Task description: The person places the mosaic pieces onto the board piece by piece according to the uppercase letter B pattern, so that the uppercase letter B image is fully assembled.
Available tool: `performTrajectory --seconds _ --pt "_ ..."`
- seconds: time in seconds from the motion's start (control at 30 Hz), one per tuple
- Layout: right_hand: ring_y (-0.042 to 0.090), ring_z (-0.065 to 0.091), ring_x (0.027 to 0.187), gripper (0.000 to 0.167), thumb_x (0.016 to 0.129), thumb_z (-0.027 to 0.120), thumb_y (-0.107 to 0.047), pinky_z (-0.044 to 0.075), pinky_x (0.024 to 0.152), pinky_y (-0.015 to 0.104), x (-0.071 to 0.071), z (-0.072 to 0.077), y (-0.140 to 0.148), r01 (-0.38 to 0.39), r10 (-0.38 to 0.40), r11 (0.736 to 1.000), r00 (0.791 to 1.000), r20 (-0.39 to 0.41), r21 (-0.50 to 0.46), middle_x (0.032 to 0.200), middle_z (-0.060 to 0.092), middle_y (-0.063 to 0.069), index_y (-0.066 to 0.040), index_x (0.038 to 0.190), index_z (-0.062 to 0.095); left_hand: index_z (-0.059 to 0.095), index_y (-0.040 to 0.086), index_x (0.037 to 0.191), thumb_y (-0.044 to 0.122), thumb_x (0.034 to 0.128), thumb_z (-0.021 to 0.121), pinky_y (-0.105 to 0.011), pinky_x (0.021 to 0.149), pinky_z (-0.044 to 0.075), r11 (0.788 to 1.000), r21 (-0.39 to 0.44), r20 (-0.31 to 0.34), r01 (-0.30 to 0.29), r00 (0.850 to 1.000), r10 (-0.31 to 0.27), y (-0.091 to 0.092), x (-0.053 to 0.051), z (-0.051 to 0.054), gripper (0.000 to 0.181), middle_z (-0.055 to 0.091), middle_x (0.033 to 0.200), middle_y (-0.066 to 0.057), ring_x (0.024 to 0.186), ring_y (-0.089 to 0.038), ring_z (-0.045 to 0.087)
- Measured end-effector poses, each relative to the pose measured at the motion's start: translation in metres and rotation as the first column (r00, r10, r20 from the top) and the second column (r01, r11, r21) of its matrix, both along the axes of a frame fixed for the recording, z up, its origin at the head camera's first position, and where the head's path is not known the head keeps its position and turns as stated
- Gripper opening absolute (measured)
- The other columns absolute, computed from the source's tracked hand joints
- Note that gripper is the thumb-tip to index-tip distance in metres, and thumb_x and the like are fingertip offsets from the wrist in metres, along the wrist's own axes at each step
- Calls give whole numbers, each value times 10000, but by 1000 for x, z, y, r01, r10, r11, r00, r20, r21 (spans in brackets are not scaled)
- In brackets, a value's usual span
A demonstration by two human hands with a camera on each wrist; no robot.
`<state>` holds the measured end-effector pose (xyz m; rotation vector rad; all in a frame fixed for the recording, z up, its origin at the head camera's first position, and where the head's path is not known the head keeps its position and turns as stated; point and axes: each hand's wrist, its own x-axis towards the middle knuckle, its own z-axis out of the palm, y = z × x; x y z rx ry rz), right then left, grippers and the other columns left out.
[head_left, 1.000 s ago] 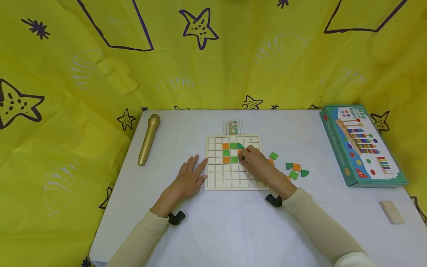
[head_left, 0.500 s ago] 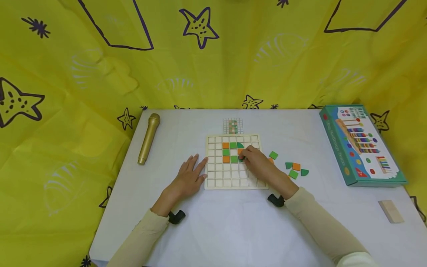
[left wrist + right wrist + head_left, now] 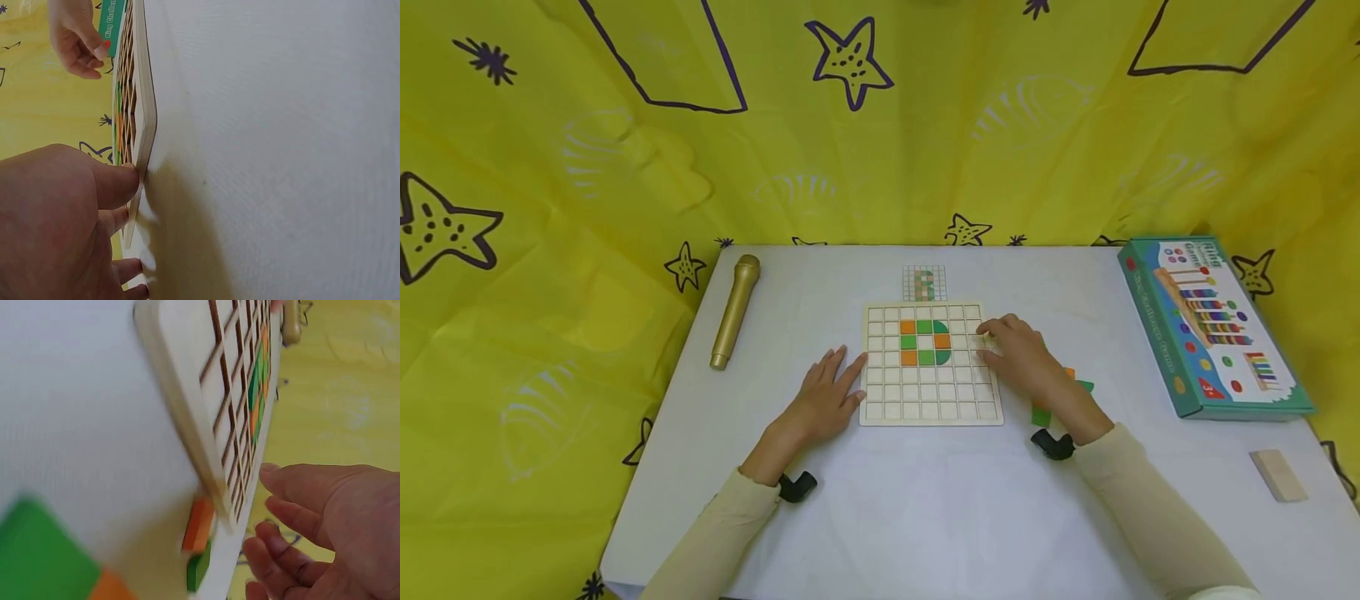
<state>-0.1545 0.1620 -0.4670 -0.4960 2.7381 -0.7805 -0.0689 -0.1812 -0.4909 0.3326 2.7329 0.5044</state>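
Observation:
A wooden grid board [image 3: 931,396] lies on the white table, with green and orange tiles set in a ring of its cells around one bare cell. At the lower right of that ring sits a dark green quarter-round tile [image 3: 942,357]. My left hand [image 3: 823,408] rests at the board's left edge, fingers spread and fingertips touching it; the thumb meets the rim in the left wrist view. Above the board's right edge hovers my right hand [image 3: 1018,354], its fingers loosely bent and holding nothing. Loose green and orange tiles [image 3: 199,525] lie below it, partly hidden in the head view.
A small pattern card [image 3: 924,283] lies behind the board. To the left is a gold microphone [image 3: 735,313]. A green game box [image 3: 1217,329] stands at the right, with a wooden block [image 3: 1279,476] in front of it.
My right hand has let go of the dark green quarter-round tile, now in its cell, and moved right to the board's edge over the loose tiles. The left hand stays put.

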Motion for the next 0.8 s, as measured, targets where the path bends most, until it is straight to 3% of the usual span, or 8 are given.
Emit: performTrajectory --seconds 0.17,0.4,0.57,0.8 --pt "470 463 1306 373 1057 651 -190 328 1000 608 -5 4 26 48 -49 997 999 21 52 1401 497 277 -40 1392 586 210 205 1706 391 1140 423 -605 1299 98 1000 22 -5 -7 1000 7 0 1 0 633 92 1763 -201 1630 -428 50" --pt "486 485 1241 343 1073 624 -209 373 962 629 -16 -3 46 74 -85 991 991 99 113 1331 512 287 -11 1348 574 206 220 1707 400 1143 405 -609 1297 108 1000 21 -13 -6 1000 6 0 1 0 625 89 1764 -197 1631 -422 52" --pt "466 507 1224 327 1082 589 -192 384 989 637 -23 -6 50 83 -97 991 988 123 108 1305 538 272 5 1344 578 205 221 1707 399 1143 406 -621 1292 114 999 35 -17 -4 1000 4 0 3 0 625 85 1763 -202 1631 -425 48" --pt "489 520 1212 388 1056 647 -211 380 935 656 -21 -1 54 73 -85 994 985 150 82 1307 530 308 45 1339 575 192 213 1709 402 1144 403 -624 1290 115 1000 24 -15 4 1000 -3 0 2 1 632 80 1763 -205 1629 -430 45"
